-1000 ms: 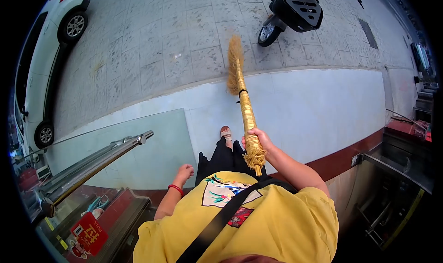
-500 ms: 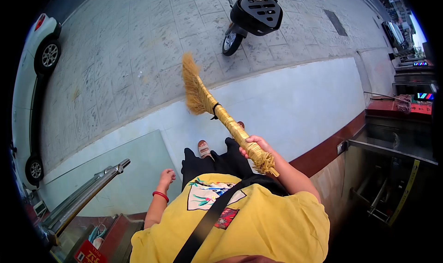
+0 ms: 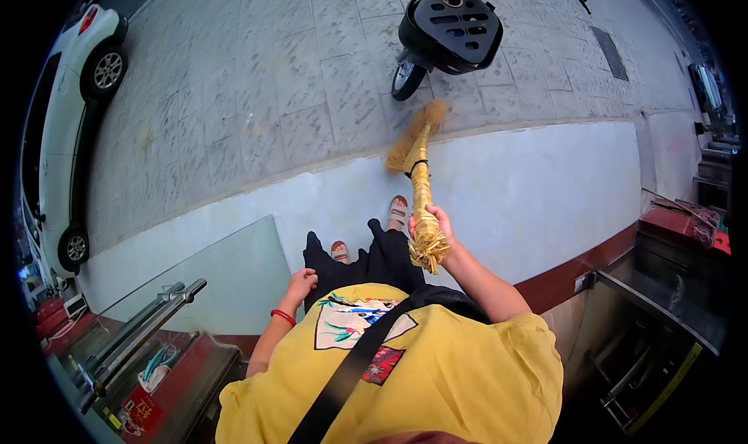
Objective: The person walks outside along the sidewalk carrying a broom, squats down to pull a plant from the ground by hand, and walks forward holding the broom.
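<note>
A straw broom with a yellow wrapped handle points away from me, its brown bristles over the edge between the pale step and the grey paving. My right hand is wrapped round the handle near its frayed butt end. My left hand, with a red band at the wrist, hangs beside my black trousers; its fingers are curled, and anything in them is too small to make out. Both sandalled feet stand on the pale step.
A white car stands at the left, and a scooter with a black basket at the top. A glass door with a metal handle is at lower left. Red-topped steps lie at the right.
The broom has swung from pointing up-left to nearly straight ahead, its bristles moving right. My left hand has come closer to my trousers. The other foot shows more fully.
</note>
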A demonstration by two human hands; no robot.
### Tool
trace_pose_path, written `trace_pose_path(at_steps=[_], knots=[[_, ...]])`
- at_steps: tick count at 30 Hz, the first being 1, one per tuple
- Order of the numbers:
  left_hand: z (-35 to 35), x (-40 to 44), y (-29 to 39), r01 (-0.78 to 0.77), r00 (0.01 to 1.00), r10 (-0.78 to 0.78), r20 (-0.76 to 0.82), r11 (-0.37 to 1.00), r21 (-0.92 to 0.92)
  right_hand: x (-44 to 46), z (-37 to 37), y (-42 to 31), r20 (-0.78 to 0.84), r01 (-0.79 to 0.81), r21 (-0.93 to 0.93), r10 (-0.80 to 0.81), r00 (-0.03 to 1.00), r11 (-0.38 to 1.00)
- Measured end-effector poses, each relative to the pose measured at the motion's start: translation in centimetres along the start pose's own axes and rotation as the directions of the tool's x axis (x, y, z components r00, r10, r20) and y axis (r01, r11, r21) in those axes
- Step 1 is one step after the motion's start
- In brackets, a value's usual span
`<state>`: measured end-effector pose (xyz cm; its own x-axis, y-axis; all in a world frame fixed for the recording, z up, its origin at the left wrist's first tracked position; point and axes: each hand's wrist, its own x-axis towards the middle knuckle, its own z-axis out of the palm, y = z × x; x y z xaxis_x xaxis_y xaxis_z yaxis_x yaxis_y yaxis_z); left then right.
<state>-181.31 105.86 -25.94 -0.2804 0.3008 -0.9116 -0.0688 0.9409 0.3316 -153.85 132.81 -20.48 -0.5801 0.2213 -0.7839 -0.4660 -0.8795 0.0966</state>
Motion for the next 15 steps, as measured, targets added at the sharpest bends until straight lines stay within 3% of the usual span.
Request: trace_pose_path(at_steps=[2,3,4,5,6,7,15], knots=[[1.3,-0.8,2.9,-0.031,0.999,0.033,0.019,0.997,-0.069,1.4,0.2,0.5,0.015,-0.08,-0.141,0.083,0.996,0.987],[1.8,-0.7,3.3,-0.02,1.0,0.02,0.017,0.999,-0.034,2.4,0.2,0.7,0.185,-0.115,-0.085,0.129,0.974,0.99],[2.2,-0.5,3.5,-0.015,1.0,0.016,0.007,0.999,-0.04,2.4,-0.1,0.1,0.187,-0.126,-0.091,0.141,0.972,0.988],[2.4,-0.4,3.6,-0.015,1.0,0.016,0.009,0.999,-0.046,2.3,-0.6,-0.5,0.313,-0.303,0.182,0.238,0.92,0.935],[2.6,-0.3,3.7,-0.015,1.0,0.015,0.01,0.999,-0.051,1.5,0.3,-1.2,0.451,-0.479,0.411,0.284,0.846,0.775],[2.6,-0.5,3.8,-0.005,1.0,0.005,0.004,0.998,-0.056,0.5,0.3,-2.0,0.475,-0.505,0.424,0.29,0.831,0.752],[2.3,-2.2,3.0,0.084,0.994,-0.09,-0.068,0.992,-0.092,-4.5,1.3,-3.6,0.323,-0.47,0.341,0.368,0.872,0.814]])
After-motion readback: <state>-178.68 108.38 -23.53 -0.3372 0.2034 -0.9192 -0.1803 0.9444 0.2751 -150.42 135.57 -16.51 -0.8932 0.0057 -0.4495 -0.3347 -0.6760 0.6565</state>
